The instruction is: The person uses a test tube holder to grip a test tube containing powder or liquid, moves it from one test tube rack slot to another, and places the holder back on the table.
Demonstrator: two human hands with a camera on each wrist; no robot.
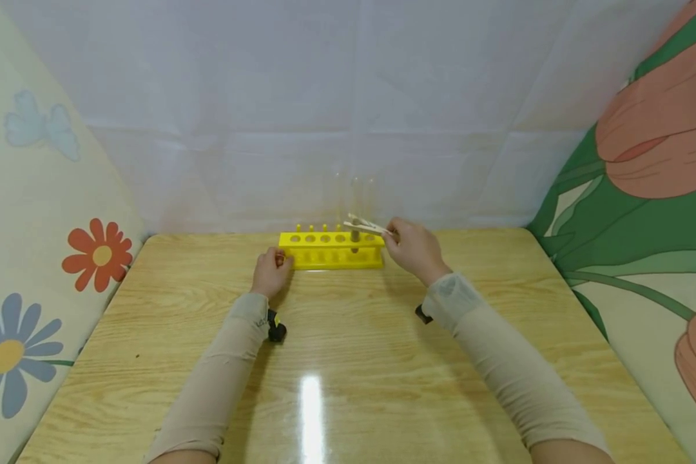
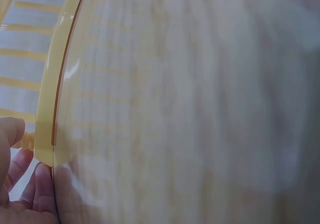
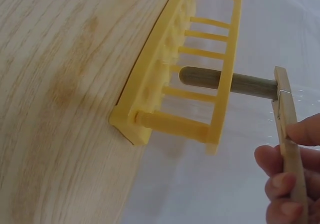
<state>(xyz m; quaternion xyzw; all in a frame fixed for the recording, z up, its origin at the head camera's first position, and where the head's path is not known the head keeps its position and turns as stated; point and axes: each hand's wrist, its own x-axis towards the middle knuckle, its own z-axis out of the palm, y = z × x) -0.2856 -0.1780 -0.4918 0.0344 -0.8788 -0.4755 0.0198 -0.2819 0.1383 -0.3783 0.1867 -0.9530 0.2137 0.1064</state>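
A yellow test tube rack (image 1: 330,263) stands near the far edge of the table. My left hand (image 1: 271,273) grips its left end, the thumb and fingers (image 2: 44,189) around the end post. My right hand (image 1: 415,250) holds a wooden test tube clamp (image 1: 368,226) beyond the rack's right end. Clipped in the clamp is a glass test tube with dark greenish-brown contents (image 3: 252,85). This tube passes through a hole in the rack's top plate, and its rounded bottom hangs above the base in the right wrist view.
Behind the rack's right part, faint clear glass tubes (image 1: 338,193) rise upright. Several yellow pegs (image 1: 311,228) stick up along the rack's back. A white cloth (image 1: 301,129) hangs behind the wooden table (image 1: 354,361); flower-patterned panels (image 1: 644,245) flank both sides.
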